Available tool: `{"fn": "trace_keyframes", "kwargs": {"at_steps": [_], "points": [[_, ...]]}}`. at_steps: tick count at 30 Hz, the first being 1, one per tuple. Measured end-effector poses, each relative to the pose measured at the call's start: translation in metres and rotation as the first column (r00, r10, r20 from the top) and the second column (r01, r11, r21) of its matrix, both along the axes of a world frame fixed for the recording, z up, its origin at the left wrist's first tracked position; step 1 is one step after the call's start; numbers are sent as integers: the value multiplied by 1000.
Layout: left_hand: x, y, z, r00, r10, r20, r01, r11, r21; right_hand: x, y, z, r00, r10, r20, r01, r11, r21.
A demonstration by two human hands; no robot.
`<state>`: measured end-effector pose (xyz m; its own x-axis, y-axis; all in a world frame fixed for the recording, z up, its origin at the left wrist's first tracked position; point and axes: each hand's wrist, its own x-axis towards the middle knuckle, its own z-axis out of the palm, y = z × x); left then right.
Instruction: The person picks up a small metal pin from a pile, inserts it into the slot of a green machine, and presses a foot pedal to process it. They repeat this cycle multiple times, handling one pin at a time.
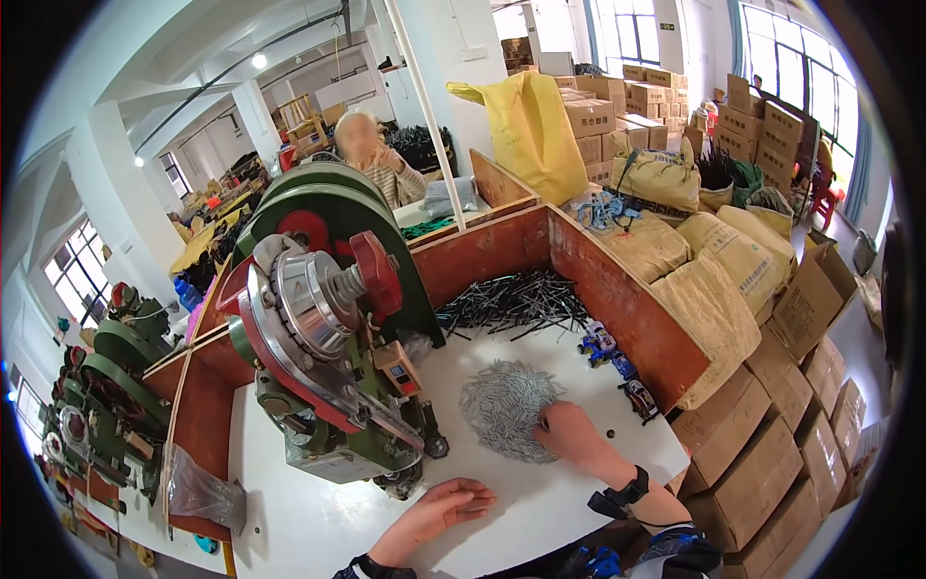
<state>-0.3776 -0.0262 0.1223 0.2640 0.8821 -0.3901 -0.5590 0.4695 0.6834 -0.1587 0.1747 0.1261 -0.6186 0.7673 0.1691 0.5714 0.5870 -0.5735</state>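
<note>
A round heap of thin silver metal pins [506, 400] lies on the white tabletop [540, 502]. My right hand [571, 436] reaches into the heap's right edge with its fingers bent and drawn together; what they grip, if anything, is hidden. Near the front edge my left hand [451, 509] hovers with its fingers stretched out and no object in it. To its upper left stands a green bench machine [362, 449] with a silver drum [313, 299] and a red knob [376, 275]. Behind the pins, a loose pile of black rods [521, 301] fills the back corner.
A reddish wooden border [627, 318] walls the table. Small blue toy-like vehicles [603, 349] lie along its right side. A plastic bag [203, 492] hangs at the left. Sacks [709, 314] and cartons [772, 473] crowd the right. A person [386, 164] is behind the machine.
</note>
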Motion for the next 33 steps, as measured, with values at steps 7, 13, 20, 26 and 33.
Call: {"fn": "trace_keyframes", "kwargs": {"at_steps": [7,13,20,26,33], "points": [[21,30,3,999,48,-26,-47,999,19,-6,14,2,995,56,-87,-62,995,-72],[40,62,11,961,135,-243,-107,986,126,0,25,-1,983,51,-176,-72,991,-117],[44,102,9,778,257,-574,-29,926,376,0,34,-1,934,-34,-354,-74,955,-287],[64,115,-1,798,360,-484,-178,907,380,3,36,-5,833,16,-553,-244,908,-340],[55,115,4,883,107,-458,32,958,285,-12,20,-19,750,28,-661,-288,913,-288]]}}
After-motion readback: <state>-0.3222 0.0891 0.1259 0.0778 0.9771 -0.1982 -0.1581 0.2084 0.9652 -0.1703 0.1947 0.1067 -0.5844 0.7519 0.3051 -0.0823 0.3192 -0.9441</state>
